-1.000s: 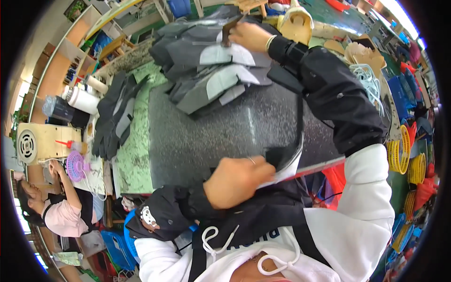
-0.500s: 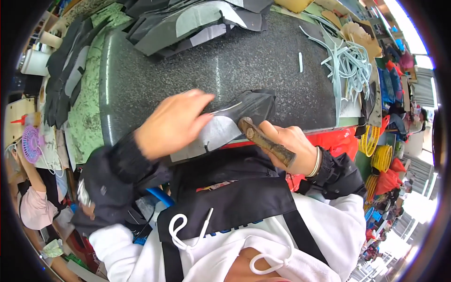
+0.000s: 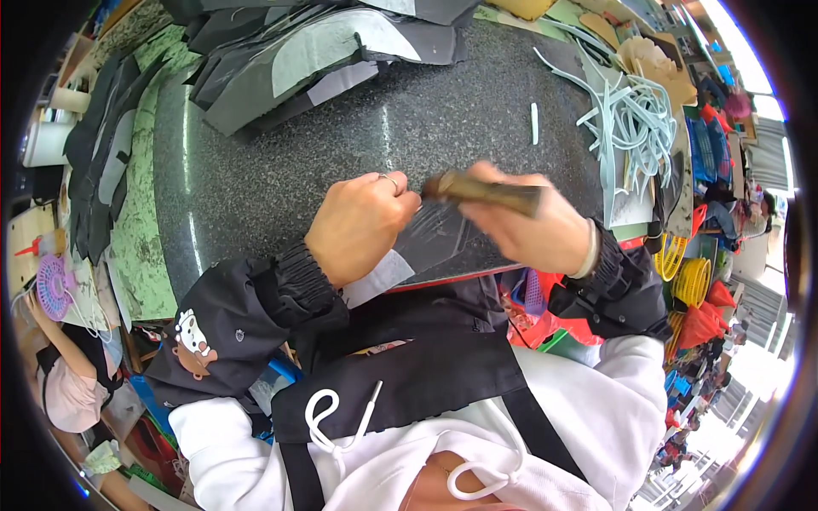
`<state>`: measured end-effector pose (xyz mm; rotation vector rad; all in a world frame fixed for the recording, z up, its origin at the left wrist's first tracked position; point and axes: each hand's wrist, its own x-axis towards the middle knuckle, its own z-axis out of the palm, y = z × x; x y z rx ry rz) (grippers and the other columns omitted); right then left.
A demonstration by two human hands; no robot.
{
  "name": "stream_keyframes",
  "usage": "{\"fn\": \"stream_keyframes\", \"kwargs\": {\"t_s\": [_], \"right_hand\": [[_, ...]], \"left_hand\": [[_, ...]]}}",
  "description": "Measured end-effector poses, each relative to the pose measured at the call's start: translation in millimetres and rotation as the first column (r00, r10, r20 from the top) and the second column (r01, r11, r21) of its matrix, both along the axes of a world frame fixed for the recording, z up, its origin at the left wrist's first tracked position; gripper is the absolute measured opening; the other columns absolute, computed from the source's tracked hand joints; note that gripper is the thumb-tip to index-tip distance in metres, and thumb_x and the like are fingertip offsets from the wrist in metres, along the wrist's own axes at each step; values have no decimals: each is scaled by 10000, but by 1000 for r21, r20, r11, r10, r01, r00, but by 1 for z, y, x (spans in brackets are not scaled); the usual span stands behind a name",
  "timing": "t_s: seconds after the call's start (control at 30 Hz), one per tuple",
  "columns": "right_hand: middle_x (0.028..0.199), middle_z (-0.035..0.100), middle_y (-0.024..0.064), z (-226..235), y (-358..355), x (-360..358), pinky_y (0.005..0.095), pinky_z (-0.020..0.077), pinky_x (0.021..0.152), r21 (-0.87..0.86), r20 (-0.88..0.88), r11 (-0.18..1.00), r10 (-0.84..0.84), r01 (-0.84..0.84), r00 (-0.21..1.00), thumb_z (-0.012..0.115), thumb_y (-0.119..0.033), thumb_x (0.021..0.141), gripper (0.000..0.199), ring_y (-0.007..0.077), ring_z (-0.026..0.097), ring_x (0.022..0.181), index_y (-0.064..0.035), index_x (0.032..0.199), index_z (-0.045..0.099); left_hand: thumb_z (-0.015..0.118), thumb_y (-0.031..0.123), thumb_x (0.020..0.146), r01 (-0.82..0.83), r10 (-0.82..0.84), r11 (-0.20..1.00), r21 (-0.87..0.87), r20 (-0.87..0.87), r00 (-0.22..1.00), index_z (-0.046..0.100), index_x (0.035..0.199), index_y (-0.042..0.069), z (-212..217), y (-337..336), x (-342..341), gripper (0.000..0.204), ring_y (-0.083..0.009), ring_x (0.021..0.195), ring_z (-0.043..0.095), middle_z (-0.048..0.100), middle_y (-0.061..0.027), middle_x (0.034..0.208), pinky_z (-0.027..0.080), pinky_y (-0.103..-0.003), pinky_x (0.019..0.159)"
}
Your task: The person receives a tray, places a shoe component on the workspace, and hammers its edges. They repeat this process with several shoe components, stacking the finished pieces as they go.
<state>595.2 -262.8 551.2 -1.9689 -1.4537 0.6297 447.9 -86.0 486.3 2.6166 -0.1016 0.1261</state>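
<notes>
While the right hand point(image 3: 545, 226) clasps a left-pointing brown tool point(image 3: 501, 193), the left hand point(image 3: 360, 228) curls beside its tip, hold unclear.

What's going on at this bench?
A person's right hand holds a worn brown tool, blurred, its tip close to the curled left hand. Both are at a dark grey sheet piece by the near edge of the speckled slab; whether the left hand grips it is unclear. More grey pieces lie piled beyond, with light-blue strips at right.
</notes>
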Motion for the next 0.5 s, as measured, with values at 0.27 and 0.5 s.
{"fn": "stream_keyframes", "kwargs": {"t_s": [0.27,0.5], "right_hand": [[898,619,207,-15,-5,3,394,481,615,-165,222,975,187,-152,957,629,-165,914,242,363,595,691,-37,1119,628],[889,600,191,-15,4,-1,416,483,623,-63,218,995,88,-76,972,640,-135,888,234,384,587,714,-45,1105,633]], "left_hand": [[599,98,812,-164,153,970,-180,-75,985,659,1023,59,18,-10,-36,223,-275,840,598,601,-104,940,507,-404,728],[639,83,798,-158,142,873,462,70,987,605,1177,32,5,-47,-45,384,-250,912,576,588,-99,1018,481,-351,757]]}}
